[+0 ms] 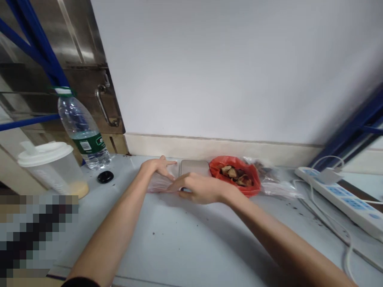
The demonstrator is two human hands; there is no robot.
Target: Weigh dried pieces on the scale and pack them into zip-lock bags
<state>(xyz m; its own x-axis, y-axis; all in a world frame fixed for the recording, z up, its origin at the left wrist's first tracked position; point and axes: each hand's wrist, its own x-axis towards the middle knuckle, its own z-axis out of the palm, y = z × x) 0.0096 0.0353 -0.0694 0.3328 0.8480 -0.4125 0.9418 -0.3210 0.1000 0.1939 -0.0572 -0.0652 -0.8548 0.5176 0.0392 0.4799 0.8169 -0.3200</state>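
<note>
Red bag [255, 176]: holding dried pcs [231, 172]. Clear plastic [156, 184]: lying L of it, prob. unfilled. L hand [159, 165]: resting open. R hand [196, 188]: grip unclear.

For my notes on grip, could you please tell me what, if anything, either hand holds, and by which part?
The left hand, spread over the plastic bag, shows no grip; whether the right hand pinches its right end cannot be told.

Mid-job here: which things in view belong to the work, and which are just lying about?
Likely in use:
clear bag, at left hand and right hand
silver-topped device
red bag of brown pieces

Apparently lying about:
bottle
lidded cup
black round object
power strip
</note>
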